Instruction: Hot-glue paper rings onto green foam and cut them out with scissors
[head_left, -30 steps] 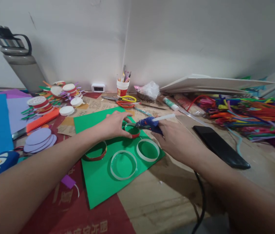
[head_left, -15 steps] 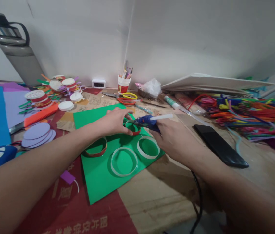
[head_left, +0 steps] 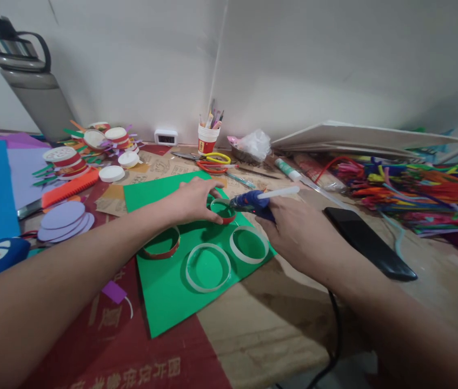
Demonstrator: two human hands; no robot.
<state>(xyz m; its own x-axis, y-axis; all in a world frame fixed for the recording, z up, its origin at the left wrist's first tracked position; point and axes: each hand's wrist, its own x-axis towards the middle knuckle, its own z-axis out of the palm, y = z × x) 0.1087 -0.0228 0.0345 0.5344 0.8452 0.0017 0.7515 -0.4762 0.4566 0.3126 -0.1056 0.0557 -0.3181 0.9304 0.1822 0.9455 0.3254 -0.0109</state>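
Note:
A green sheet (head_left: 172, 302) lies on the cardboard-covered table with several cup rings on it. My left hand (head_left: 196, 200) grips the far red ring (head_left: 229, 220), thumb on its near side and the other fingers behind. In my right hand (head_left: 293, 227) is a blue hot glue gun (head_left: 249, 201), a white glue stick (head_left: 279, 192) poking out of its back. The gun's nozzle is at the right rim of the held ring. Closer to me are two white rings, one in front (head_left: 208, 290) and one at right (head_left: 249, 260). Another red-edged ring (head_left: 164, 254) sits partly under my left forearm.
Lilac discs (head_left: 64, 216), an orange cutter (head_left: 70, 189) and decorated paper cups (head_left: 66, 162) are at left. Scissors (head_left: 212, 159) and a pen cup (head_left: 207, 138) stand behind. A phone (head_left: 369, 243) and pipe cleaners (head_left: 423, 189) are at right. The gun's black cord (head_left: 336, 329) hangs near the front edge.
The glue gun and my right hand have shifted slightly right, the nozzle now at the ring's right rim. My left hand stays on the red ring. The whole view has moved a little.

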